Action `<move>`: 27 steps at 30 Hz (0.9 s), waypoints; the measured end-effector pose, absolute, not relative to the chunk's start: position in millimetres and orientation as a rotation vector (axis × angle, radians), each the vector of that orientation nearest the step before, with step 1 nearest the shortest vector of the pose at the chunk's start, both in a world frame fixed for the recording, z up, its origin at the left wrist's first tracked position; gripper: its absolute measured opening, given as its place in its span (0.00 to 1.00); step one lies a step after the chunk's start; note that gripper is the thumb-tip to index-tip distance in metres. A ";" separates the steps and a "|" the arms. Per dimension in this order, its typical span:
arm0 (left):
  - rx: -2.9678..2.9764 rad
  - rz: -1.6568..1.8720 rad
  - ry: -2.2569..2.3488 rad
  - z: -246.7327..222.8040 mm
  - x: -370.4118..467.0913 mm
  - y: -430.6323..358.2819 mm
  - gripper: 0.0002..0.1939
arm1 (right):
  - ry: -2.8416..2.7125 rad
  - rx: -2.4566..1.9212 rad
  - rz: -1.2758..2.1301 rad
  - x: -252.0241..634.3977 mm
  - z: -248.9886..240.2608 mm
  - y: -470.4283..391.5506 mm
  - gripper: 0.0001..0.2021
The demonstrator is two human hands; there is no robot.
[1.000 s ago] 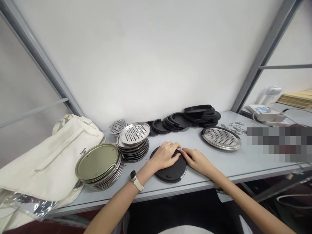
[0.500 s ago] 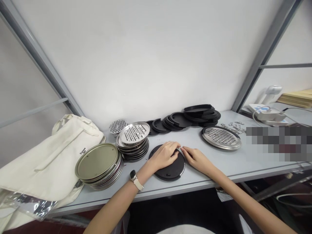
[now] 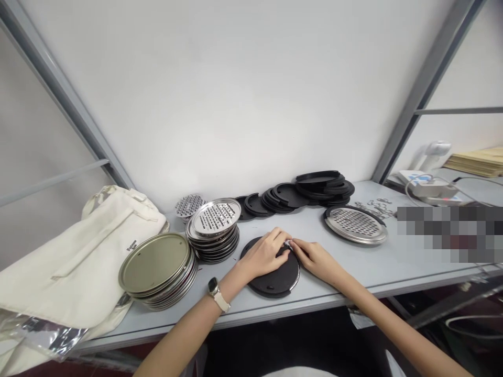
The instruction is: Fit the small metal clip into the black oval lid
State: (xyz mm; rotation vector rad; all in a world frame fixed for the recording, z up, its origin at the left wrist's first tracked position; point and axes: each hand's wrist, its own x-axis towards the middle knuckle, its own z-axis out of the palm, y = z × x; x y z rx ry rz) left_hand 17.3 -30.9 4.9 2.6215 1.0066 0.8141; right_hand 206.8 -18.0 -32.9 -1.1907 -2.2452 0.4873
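Observation:
A black round disc (image 3: 275, 283) with a bright metal edge along its right side lies on the table near the front. My left hand (image 3: 265, 255) is closed over its upper part, fingers bent and gripping near the far right rim. At that rim my right hand (image 3: 314, 257) pinches a small shiny metal piece (image 3: 289, 243), with its fingertips close to those of the left. Most of the metal piece is covered by the fingers, so its exact shape is hidden.
Left stand stacked olive-green round plates (image 3: 155, 262), round metal graters (image 3: 216, 215) and a cream cloth bag (image 3: 78, 251). Black discs (image 3: 291, 195) lie against the wall. To the right are a black-rimmed grater (image 3: 356, 225) and several loose metal pieces (image 3: 379, 208).
Both hands stay at the disc's rim, with the fingertips slightly shifted around the metal piece. The whole view has moved a little.

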 end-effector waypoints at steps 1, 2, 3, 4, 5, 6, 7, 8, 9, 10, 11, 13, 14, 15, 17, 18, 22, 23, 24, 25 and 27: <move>2.639 0.814 1.019 5.4 17.4 -31.1 0.13 | -2.251 -1.188 0.497 206.6 -32.9 -17.9 0.18; 2.656 0.815 1.033 5.7 17.4 -31.0 0.13 | -2.256 -1.186 0.505 206.3 -32.9 -17.7 0.18; 2.671 0.816 1.045 5.7 17.5 -30.8 0.13 | -2.259 -1.186 0.511 205.9 -32.8 -17.4 0.18; 2.683 0.817 1.054 5.5 17.5 -30.5 0.13 | -2.261 -1.187 0.514 205.5 -32.7 -17.1 0.19; 2.691 0.817 1.060 5.2 17.6 -30.1 0.14 | -2.262 -1.190 0.513 205.0 -32.5 -16.6 0.19; 2.697 0.817 1.062 4.8 17.7 -29.7 0.14 | -2.264 -1.194 0.511 204.6 -32.3 -16.1 0.19; 2.701 0.817 1.063 4.3 17.7 -29.3 0.14 | -2.265 -1.199 0.509 204.1 -32.0 -15.5 0.19; 2.704 0.817 1.063 3.8 17.7 -28.9 0.14 | -2.266 -1.205 0.506 203.6 -31.8 -15.1 0.20; 2.707 0.820 1.065 3.3 17.7 -28.6 0.14 | -2.268 -1.209 0.505 203.3 -31.5 -14.7 0.20; 2.707 0.823 1.068 2.8 17.7 -28.3 0.14 | -2.271 -1.211 0.508 202.9 -31.3 -14.4 0.20; 2.706 0.826 1.070 2.4 17.6 -28.0 0.15 | -2.273 -1.211 0.512 202.7 -31.0 -14.3 0.20; 2.701 0.831 1.071 1.7 17.5 -27.6 0.15 | -2.274 -1.211 0.522 202.6 -30.4 -14.2 0.20; 2.699 0.833 1.070 1.5 17.5 -27.5 0.15 | -2.274 -1.214 0.526 202.7 -30.1 -14.3 0.20; 2.697 0.833 1.065 1.4 17.5 -27.4 0.15 | -2.274 -1.217 0.528 202.8 -29.7 -14.4 0.20; 2.691 0.838 1.057 1.3 17.6 -27.3 0.15 | -2.276 -1.222 0.528 203.1 -29.0 -14.7 0.21; 2.686 0.842 1.055 1.3 17.6 -27.3 0.15 | -2.276 -1.224 0.527 203.2 -28.8 -14.8 0.21; 2.668 0.846 1.059 1.0 17.8 -27.2 0.15 | -2.278 -1.216 0.533 203.3 -29.5 -14.5 0.22; 2.667 0.845 1.062 0.7 17.9 -27.1 0.16 | -2.277 -1.215 0.537 203.3 -30.0 -14.3 0.22; 2.666 0.846 1.067 0.3 18.0 -27.1 0.16 | -2.274 -1.214 0.542 203.4 -30.6 -14.1 0.22; 2.665 0.848 1.075 -0.1 18.1 -27.0 0.15 | -2.271 -1.214 0.547 203.4 -31.1 -14.0 0.23; 2.662 0.849 1.091 -0.9 18.3 -26.9 0.15 | -2.267 -1.218 0.559 203.5 -31.7 -13.8 0.23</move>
